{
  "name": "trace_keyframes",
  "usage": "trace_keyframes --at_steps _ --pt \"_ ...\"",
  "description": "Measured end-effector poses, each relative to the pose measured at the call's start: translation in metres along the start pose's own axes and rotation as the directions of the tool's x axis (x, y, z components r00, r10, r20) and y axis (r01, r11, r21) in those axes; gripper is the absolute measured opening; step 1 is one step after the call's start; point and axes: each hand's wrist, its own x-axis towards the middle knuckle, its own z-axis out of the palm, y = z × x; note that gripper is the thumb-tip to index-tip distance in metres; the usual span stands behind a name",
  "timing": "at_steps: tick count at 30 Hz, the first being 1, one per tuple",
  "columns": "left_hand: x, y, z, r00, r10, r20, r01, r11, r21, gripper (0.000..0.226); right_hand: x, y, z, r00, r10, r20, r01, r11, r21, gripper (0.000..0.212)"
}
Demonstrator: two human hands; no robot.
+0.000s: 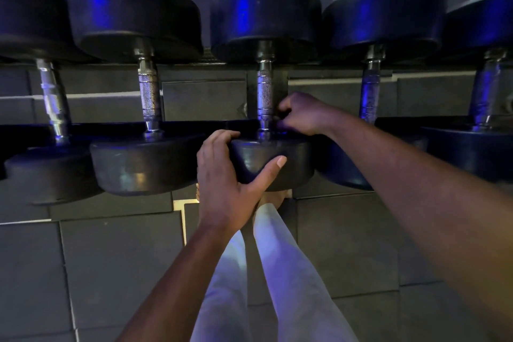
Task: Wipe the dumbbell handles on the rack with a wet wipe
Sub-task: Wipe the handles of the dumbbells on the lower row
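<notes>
Several black round-headed dumbbells lie side by side on the rack, with knurled steel handles running away from me. My left hand (222, 175) grips the near head (277, 164) of the middle dumbbell, thumb across its face. My right hand (302, 114) is curled against the right side of that dumbbell's handle (264, 91), near its lower end. Its fingertips pinch a small dark wad there, seemingly the wet wipe (281, 122), which is barely visible in the dim blue light.
Neighbouring handles stand to the left (150, 97) and right (370, 91), close beside the middle one. The rack's dark rail (194, 126) runs under the handles. Below are grey floor tiles (111, 258) and my legs in pale trousers (277, 272).
</notes>
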Motion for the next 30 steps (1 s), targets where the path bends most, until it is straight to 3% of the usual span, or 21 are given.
trace_keyframes --at_steps 6,9,12,17,22,25,28,30 --pt "-0.001 -0.001 0.001 1.0 0.001 -0.004 -0.001 1.0 -0.007 0.087 -0.018 0.019 -0.004 0.991 -0.127 -0.037 0.129 0.989 0.067 0.014" --pt "-0.001 -0.001 0.001 1.0 0.005 -0.011 -0.005 1.0 0.002 0.087 -0.025 0.019 0.0 0.972 -0.198 -0.124 0.213 0.969 0.124 0.022" --pt "-0.001 -0.001 0.001 1.0 0.008 -0.011 -0.009 1.0 -0.004 0.087 -0.028 0.012 0.003 0.942 -0.262 -0.208 0.291 0.949 0.124 0.015" --pt "-0.001 -0.001 0.0 1.0 0.003 0.006 -0.003 1.0 -0.007 0.088 -0.022 0.001 -0.005 0.91 -0.377 -0.17 0.368 0.926 -0.085 0.027" --pt "-0.002 0.0 -0.001 1.0 0.0 -0.002 0.0 1.0 -0.009 0.087 -0.02 -0.007 -0.013 0.868 -0.483 -0.115 0.417 0.835 -0.359 0.026" --pt "-0.003 0.002 -0.001 1.0 -0.005 0.002 0.005 1.0 -0.018 0.087 -0.02 -0.009 -0.01 0.821 -0.513 -0.25 0.408 0.834 -0.372 0.019" --pt "-0.003 0.002 -0.003 1.0 -0.007 0.016 0.008 1.0 -0.02 0.088 -0.014 -0.017 -0.011 0.759 -0.483 -0.436 0.355 0.869 -0.345 0.037" --pt "-0.002 0.002 -0.004 1.0 -0.015 0.021 0.016 0.999 -0.03 0.088 -0.007 -0.027 -0.019 0.692 -0.423 -0.584 0.243 0.899 -0.364 0.041"
